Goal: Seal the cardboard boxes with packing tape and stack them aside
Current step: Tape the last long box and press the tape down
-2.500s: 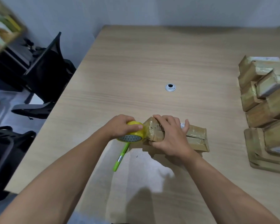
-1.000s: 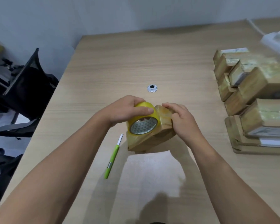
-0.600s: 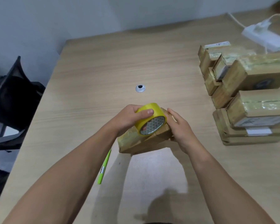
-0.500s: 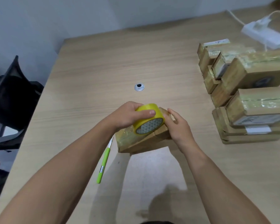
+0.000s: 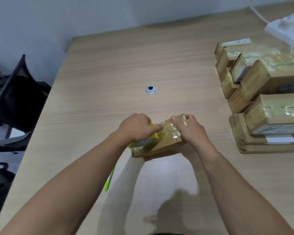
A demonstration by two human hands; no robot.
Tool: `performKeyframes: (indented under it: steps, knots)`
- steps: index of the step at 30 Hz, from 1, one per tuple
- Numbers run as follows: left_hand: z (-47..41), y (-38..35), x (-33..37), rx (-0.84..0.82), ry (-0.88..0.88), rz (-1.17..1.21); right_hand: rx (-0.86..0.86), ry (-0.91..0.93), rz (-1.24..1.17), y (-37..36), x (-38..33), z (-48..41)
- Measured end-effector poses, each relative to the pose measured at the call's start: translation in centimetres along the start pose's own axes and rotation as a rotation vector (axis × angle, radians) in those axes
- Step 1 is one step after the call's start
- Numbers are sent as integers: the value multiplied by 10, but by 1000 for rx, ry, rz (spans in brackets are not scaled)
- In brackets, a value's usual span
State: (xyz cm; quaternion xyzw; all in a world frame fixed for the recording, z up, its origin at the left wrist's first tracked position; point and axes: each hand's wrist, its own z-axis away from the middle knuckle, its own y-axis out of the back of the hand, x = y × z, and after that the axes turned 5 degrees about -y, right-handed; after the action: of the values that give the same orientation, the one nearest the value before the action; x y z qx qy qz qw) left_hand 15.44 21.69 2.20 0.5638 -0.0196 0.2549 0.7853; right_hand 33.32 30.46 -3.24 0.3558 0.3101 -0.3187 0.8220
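Head view, and both hands are on the job at mid-table. The box (image 5: pixel 166 146) sits near the front edge of the table (image 5: pixel 109 73), one long side tilted toward the camera, its top glossy with tape. The left hand (image 5: pixel 136 126) is wrapped over the yellow roll (image 5: pixel 145 141), which presses against the box's left end, with the index finger stretched onto the taped top. The right hand (image 5: pixel 192 131) clamps the box's right end, fingers (image 5: pixel 174 118) curled over the top; the thumb is hidden.

My read on handling: small, probably light, stiff cardboard, but the taped faces will be slick. Better to grip it across the short ends or by the bare cardboard side, with a palm underneath when it is lifted. The corners look soft enough to crush under a hard squeeze.

Now the room. The stack (image 5: pixel 261 82) of sealed boxes fills the right side, piled unevenly in tilted layers, so a new box wants a flat spot and a gentle set-down. A white charger (image 5: pixel 285 31) and its cord lie behind the stack. Between the box and the stack there is open tabletop for a clean sideways carry. A green pen (image 5: pixel 109 181) lies under the left forearm and is easy to sweep off. A grommet (image 5: pixel 150 89) sits beyond the hands, flush and harmless. The left table edge is well away, with a black chair (image 5: pixel 15 92) past it.
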Motion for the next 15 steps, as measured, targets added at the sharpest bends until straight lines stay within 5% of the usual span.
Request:
performKeyframes:
  steps: [6, 15]
  knots:
    - [20, -1, -32, -45, 2, 562, -42, -28, -280, -7, 14, -10]
    - [10, 7, -43, -171, 197, -34, -101, -41, -363, -16, 18, -20]
